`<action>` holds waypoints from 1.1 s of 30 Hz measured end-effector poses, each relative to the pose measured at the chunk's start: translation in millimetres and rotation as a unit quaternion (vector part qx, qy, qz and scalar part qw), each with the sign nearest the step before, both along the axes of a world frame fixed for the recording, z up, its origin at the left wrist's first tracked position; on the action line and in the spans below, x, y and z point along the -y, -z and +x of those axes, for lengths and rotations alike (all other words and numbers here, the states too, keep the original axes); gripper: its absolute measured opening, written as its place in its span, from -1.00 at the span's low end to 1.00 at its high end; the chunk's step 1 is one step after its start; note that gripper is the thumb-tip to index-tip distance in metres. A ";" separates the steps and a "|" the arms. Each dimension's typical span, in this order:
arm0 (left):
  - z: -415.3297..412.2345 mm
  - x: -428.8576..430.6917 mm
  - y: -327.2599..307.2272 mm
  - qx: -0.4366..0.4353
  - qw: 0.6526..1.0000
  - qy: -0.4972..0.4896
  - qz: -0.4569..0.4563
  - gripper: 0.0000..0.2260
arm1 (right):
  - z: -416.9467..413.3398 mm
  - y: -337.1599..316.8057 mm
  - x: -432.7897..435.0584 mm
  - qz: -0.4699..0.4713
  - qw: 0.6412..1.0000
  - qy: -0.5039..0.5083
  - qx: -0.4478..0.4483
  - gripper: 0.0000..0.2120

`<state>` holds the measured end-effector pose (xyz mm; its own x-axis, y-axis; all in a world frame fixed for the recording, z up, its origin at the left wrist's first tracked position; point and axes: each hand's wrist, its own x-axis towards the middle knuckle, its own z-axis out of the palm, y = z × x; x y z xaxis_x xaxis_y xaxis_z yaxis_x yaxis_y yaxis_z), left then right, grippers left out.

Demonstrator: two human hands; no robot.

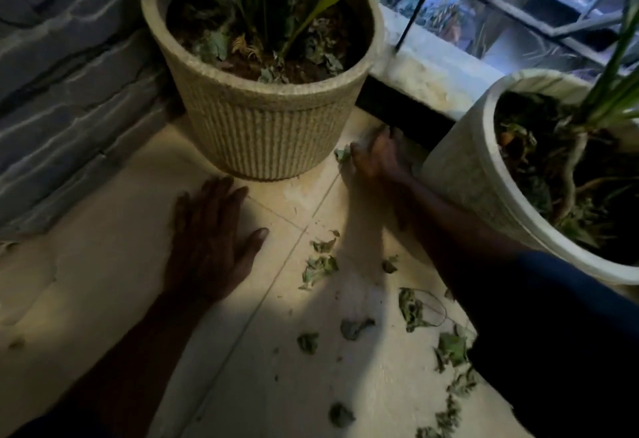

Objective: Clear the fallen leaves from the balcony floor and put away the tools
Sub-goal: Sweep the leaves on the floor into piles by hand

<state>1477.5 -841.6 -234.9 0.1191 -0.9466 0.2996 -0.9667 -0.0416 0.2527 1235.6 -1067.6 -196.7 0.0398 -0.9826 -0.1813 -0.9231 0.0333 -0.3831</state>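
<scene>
Head: L hand (211,240) flat on floor (103,282), R hand (377,157) blurred btwn pots (269,126) (460,174), grip unclear.

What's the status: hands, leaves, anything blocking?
Left hand flat on the floor, empty. Right hand low between ribbed pot and white pot, blurred, grip unclear. Fallen leaves scattered on tiles; pots crowd the gap.

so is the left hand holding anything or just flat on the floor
Flat and empty: the left hand lies palm down on the tiled floor, fingers straight and spread, gripping nothing.
</scene>
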 end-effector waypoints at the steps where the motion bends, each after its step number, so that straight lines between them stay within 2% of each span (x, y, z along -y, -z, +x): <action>1: -0.1 1.0 -0.3 0.004 1.000 0.002 0.005 -0.35 | 1.8 1.7 4.5 0.016 1.000 0.014 -0.017 -0.27; 2: 0.8 2.3 0.1 0.006 1.000 0.004 0.010 -0.35 | 4.4 1.4 4.3 0.024 0.999 0.013 -0.043 -0.26; 4: 1.4 3.1 1.8 0.011 1.000 0.009 0.015 -0.34 | 13.8 0.0 -10.9 0.000 0.995 -0.061 -0.073 -0.27; 8: 0.8 3.9 1.7 0.004 1.000 0.005 0.021 -0.35 | 28.4 0.2 -87.3 -0.086 0.961 -0.263 -0.023 -0.41; 13: 0.4 4.0 3.0 0.017 1.000 0.011 0.007 -0.39 | 10.3 12.8 -161.8 -0.068 0.912 -0.404 -0.005 -0.51; 15: 0.2 4.1 1.9 0.019 1.000 0.025 0.002 -0.40 | -6.1 7.3 -171.9 -0.093 0.919 -0.382 -0.017 -0.50; 17: 0.9 3.1 -0.5 0.013 0.999 0.029 0.000 -0.41 | -22.4 7.9 -170.0 -0.111 0.951 -0.276 -0.083 -0.43; 20: 0.0 0.6 -3.5 0.010 0.999 0.030 0.000 -0.41 | -41.2 10.3 -165.6 -0.050 0.983 -0.107 -0.141 -0.28; 22: -0.2 0.5 -6.2 0.003 0.999 0.035 0.011 -0.41 | -38.8 10.7 -167.1 -0.012 0.987 -0.073 -0.141 -0.22; 25: -1.0 -1.1 -7.0 0.003 0.998 0.063 0.022 -0.40 | -23.6 4.5 -189.3 0.002 0.987 -0.115 -0.110 -0.20; 28: 0.1 -3.2 -6.8 -0.002 0.995 0.094 0.018 -0.37 | -17.0 -3.0 -224.1 0.005 0.966 -0.257 -0.040 -0.29; 30: 0.1 -5.0 -6.0 0.001 0.994 0.109 0.015 -0.35 | -25.7 -7.8 -246.7 -0.026 0.952 -0.304 -0.028 -0.36; 31: 0.8 -4.8 -5.6 0.004 0.993 0.118 0.011 -0.35 | -32.8 -8.9 -256.1 -0.053 0.955 -0.292 -0.028 -0.39; 33: 0.4 -5.3 -4.3 0.010 0.989 0.145 0.010 -0.33 | -52.9 -14.5 -273.7 -0.105 0.974 -0.201 -0.023 -0.44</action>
<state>1477.9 -836.3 -230.6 -0.1637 -0.9457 0.2808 -0.9438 0.2330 0.2345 1182.7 -793.9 -182.2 0.4246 -0.9053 0.0114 -0.8620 -0.4080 -0.3007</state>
